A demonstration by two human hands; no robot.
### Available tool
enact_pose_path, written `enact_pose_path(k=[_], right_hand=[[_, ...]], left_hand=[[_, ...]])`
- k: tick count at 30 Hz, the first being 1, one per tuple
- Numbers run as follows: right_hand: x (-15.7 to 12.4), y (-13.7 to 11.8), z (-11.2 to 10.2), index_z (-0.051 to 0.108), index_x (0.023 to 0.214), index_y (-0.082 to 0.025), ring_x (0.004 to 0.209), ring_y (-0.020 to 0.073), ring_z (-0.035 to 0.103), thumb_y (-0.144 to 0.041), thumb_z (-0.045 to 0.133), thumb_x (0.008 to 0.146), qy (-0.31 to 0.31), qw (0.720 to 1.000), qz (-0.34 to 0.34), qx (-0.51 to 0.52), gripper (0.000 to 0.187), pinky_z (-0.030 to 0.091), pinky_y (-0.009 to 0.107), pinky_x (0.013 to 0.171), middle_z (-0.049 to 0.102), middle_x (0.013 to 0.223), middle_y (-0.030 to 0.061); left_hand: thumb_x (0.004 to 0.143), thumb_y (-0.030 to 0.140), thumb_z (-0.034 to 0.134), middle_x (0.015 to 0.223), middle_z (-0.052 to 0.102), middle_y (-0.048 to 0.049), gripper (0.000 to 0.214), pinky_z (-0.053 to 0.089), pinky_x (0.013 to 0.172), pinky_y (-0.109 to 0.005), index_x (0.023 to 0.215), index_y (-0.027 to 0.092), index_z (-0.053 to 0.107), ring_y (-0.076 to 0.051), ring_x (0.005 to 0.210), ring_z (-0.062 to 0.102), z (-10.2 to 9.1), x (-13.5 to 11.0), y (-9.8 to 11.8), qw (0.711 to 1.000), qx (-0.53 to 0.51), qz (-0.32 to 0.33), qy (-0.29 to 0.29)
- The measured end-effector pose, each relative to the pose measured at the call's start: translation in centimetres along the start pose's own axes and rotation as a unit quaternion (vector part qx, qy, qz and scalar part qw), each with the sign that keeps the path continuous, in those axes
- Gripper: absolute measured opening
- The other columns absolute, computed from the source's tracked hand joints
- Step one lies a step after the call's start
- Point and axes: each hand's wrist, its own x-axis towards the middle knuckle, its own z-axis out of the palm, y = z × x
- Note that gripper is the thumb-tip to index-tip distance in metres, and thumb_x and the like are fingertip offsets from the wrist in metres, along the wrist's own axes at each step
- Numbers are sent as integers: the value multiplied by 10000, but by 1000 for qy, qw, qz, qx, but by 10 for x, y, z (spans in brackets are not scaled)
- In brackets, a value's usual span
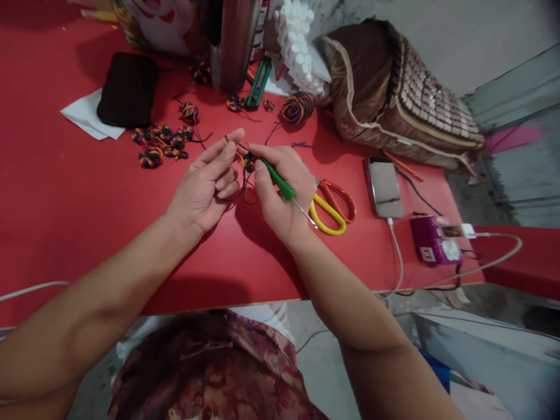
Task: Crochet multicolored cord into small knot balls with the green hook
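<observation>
My right hand (284, 186) is closed round the green handle of a crochet hook (277, 178), whose metal tip points toward my left hand. My left hand (214, 178) pinches multicoloured yarn (240, 156), with a strand over its raised finger. A small crocheted piece (249, 162) hangs between the two hands, partly hidden by the right fingers. From it a loose strand loops down. Beyond the right hand lies a ball of multicoloured yarn (297, 108). Scissors (328, 207) with one yellow and one orange handle rest beside the right wrist.
Several crocheted pieces (161, 143) lie left of my hands, near a black case (128, 89) on white paper. A steel bottle (231, 46) and a green cutter (259, 83) stand or lie behind. To the right are a phone (384, 186), a purple box (431, 240) and a brown cushioned bag (394, 87).
</observation>
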Motion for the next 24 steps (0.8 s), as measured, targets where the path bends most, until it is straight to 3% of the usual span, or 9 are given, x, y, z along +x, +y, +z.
enact_pose_path(k=[3,7,11,15,20,24], right_hand=[[0,2,1,821,1184,-244,1006,226,838,-225,640,1108,14,999,-23,-28,197,698,417,938,892,1098,68],[0,-1,1,809,1178,-301,1014,240,845,-206,645,1105,7,999,-17,-34,203,698,428,933,893,1094,40],[0,-4,0,783,1208,-371,1013,241,834,-204,621,1120,0,999,-24,-45,249,694,442,936,891,1106,21],[0,-4,-1,777,1238,-384,1030,271,827,-254,602,1129,-4,998,-29,-60,244,697,483,949,891,1143,38],[-2,-4,-3,797,1257,-427,1050,303,825,-322,588,1134,4,998,-18,-56,264,694,513,979,875,1144,38],[-3,-3,-4,802,1277,-430,1096,323,822,-342,590,1134,2,999,3,-33,271,680,550,1025,864,1167,49]], left_hand=[[1105,-48,582,570,534,91,357,267,342,-102,932,152,822,-1,352,307,0,-1,0,1000,-4,-9,-3],[1096,-19,614,709,671,53,334,264,338,-119,952,172,847,5,377,289,-4,0,3,999,33,23,1],[1133,150,655,976,810,-19,329,279,385,-217,888,176,873,-21,468,272,-8,4,5,996,69,63,-8],[1123,369,757,890,776,-43,398,324,480,-249,798,155,837,-68,575,374,-14,13,2,992,96,80,-25],[1062,154,796,894,794,-35,288,487,664,-165,797,203,895,-85,751,602,-22,18,4,973,153,156,-75],[1095,101,727,884,813,-48,359,492,641,-134,822,219,928,-95,792,683,-22,16,12,968,177,144,-107]])
